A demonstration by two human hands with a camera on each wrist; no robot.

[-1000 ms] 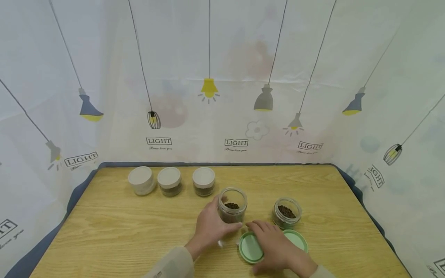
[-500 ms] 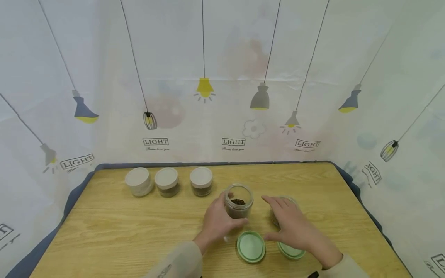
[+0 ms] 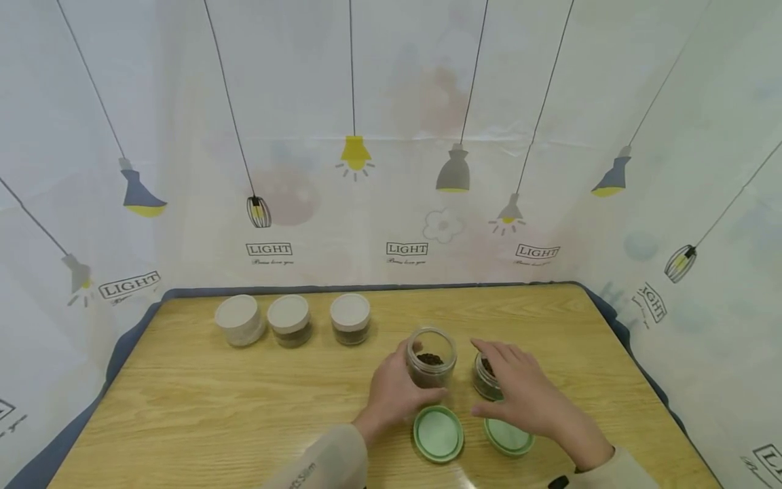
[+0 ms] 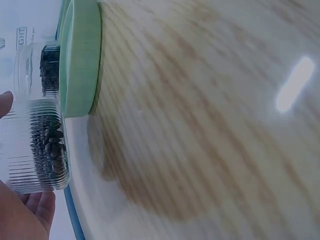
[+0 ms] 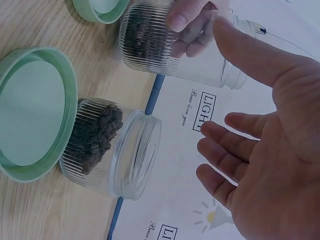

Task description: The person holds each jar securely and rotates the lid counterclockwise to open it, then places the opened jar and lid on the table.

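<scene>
My left hand point(image 3: 394, 387) grips a taller ribbed glass jar point(image 3: 432, 377), its thumb in front and fingers round the far side. The jar is upright and lidless, with dark coffee beans point(image 4: 54, 150) in its lower part. To its right, a shorter open glass jar point(image 3: 484, 386) of the same beans stands on the table, partly hidden by my right hand point(image 3: 525, 392). In the right wrist view, that hand's fingers are spread and hold nothing, apart from the shorter jar's rim. Two green lids, one left point(image 3: 438, 435) and one right point(image 3: 508, 437), lie in front of the jars.
Three jars with white lids stand in a row at the back left: a pale one point(image 3: 240, 320), a middle one point(image 3: 290, 322) and a right one point(image 3: 351, 319). A wall sheet point(image 3: 342, 224) printed with lamps rises behind the wooden table point(image 3: 244, 407).
My left hand has shifted right with the taller jar, closer to the shorter one. My right hand has moved off the left green lid, up and right to beside the shorter jar.
</scene>
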